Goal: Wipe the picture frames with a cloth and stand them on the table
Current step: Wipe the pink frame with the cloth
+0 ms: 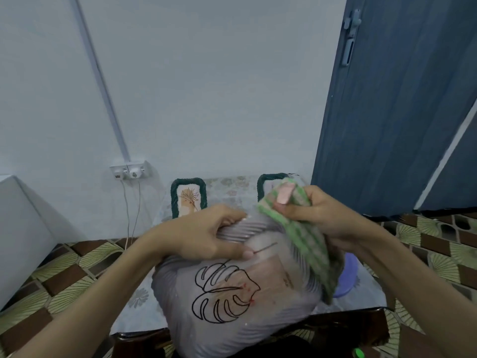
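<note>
Standing at a small table [134, 301] draped in a pale flower-printed cover, the person holds a large picture frame [232, 293] tipped up in front of them, its ribbed grey border wide and its picture an outlined monstera leaf. The left hand [206, 233] clamps the frame's top edge, fingers curled over the rim and thumb pressed on the front. The right hand [317, 213] is bunched tight around a green-and-white checked cloth [299, 236], which hangs down over the frame's upper right corner and side; the cloth is blurred. Farther back on the table, two smaller frames already stand upright near the wall: one green-bordered frame [188, 197] with a leaf sprig drawing to the left, and a second green-bordered frame [268, 182] to the right, mostly hidden behind the cloth and hand. A purple plastic object [348, 275] peeks out on the table just beside the big frame's right side. The floor [64, 275] is patterned in brown blocks and pale fan shapes. The wall [206, 86] is plain pale blue, with a socket plate [130, 170] low on the left and cables [127, 213] dropping from it. A blue door [387, 112] stands at the right.
</note>
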